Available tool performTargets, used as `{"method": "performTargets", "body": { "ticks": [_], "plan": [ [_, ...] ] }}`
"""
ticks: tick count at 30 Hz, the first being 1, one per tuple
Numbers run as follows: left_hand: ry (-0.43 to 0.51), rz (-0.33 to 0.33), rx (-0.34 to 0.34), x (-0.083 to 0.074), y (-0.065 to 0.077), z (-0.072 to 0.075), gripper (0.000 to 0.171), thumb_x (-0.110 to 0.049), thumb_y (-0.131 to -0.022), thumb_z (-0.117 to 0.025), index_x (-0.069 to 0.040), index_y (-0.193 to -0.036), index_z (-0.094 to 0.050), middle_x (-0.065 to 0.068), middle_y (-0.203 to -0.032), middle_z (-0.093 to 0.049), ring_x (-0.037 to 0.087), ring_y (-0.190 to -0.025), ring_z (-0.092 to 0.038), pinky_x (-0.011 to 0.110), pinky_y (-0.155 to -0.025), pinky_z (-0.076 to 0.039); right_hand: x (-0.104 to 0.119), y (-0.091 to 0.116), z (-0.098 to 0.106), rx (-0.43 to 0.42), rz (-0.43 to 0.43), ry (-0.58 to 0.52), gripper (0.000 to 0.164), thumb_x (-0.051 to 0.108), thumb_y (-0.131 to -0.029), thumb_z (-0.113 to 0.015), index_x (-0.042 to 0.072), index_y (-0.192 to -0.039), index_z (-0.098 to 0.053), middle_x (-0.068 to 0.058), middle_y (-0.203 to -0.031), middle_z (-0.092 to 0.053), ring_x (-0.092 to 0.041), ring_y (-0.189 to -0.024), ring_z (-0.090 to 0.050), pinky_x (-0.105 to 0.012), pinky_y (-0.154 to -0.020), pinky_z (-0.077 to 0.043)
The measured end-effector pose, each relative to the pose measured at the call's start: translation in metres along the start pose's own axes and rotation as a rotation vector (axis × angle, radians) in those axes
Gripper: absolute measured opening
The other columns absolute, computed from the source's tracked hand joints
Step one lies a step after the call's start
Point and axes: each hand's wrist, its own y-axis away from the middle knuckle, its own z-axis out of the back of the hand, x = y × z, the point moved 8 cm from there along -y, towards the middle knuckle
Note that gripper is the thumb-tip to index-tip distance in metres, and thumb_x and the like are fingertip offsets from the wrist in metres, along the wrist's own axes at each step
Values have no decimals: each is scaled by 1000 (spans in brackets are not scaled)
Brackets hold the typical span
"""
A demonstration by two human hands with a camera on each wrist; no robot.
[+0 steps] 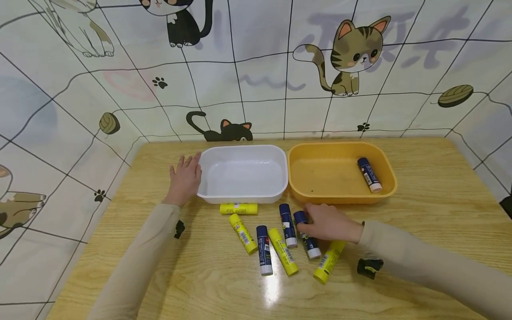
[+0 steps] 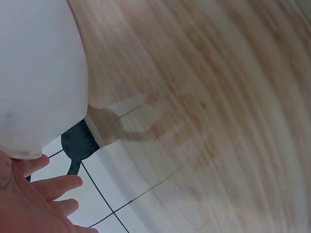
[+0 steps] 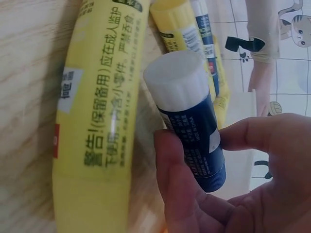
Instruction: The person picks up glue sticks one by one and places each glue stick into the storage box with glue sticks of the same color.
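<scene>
My right hand [image 1: 332, 222] pinches a dark blue glue stick [image 3: 194, 131] between thumb and fingers; its white end points away from the palm in the right wrist view. Beside it lie another blue glue stick [image 1: 288, 224] and a yellow glue stick [image 1: 330, 262]. With fingers extended, my left hand [image 1: 185, 178] touches the left end of a white plastic bin [image 1: 242, 199]. The left wrist view shows those fingers [image 2: 58, 187] spread by the bin's corner. One blue glue stick [image 1: 370, 174] lies inside the orange bin [image 1: 340, 199], at its right side.
Several more glue sticks lie in front of the bins: a yellow one [image 1: 238, 209] along the white bin's front, a slanted yellow one [image 1: 243, 234], a blue one [image 1: 264, 250] and another yellow one [image 1: 283, 252]. A cat-print sheet [image 1: 264, 89] stands behind the wooden table [image 1: 192, 284].
</scene>
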Motion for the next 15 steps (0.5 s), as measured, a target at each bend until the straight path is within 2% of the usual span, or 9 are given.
{"method": "performTargets", "body": {
  "ticks": [8,15],
  "plan": [
    [4,-3,-2,-1,1,-1,50,-22,-105,-25,-7,-153,-23,28,-152,-26,43,-143,-5,68,-107,1,3,9,10,-5,6,-31,25,27,-90,-64,6,-97,-53,-3,-66,-54,-12,-49,-55,-27,-44,-46],
    [3,0,-4,0,2,-1,50,-21,-105,-26,-8,-153,-24,27,-151,-27,43,-143,-6,68,-107,1,7,16,21,-32,45,-4,28,29,-91,-64,5,-98,-54,-1,-65,-53,-11,-49,-53,-27,-44,-42]
  ]
}}
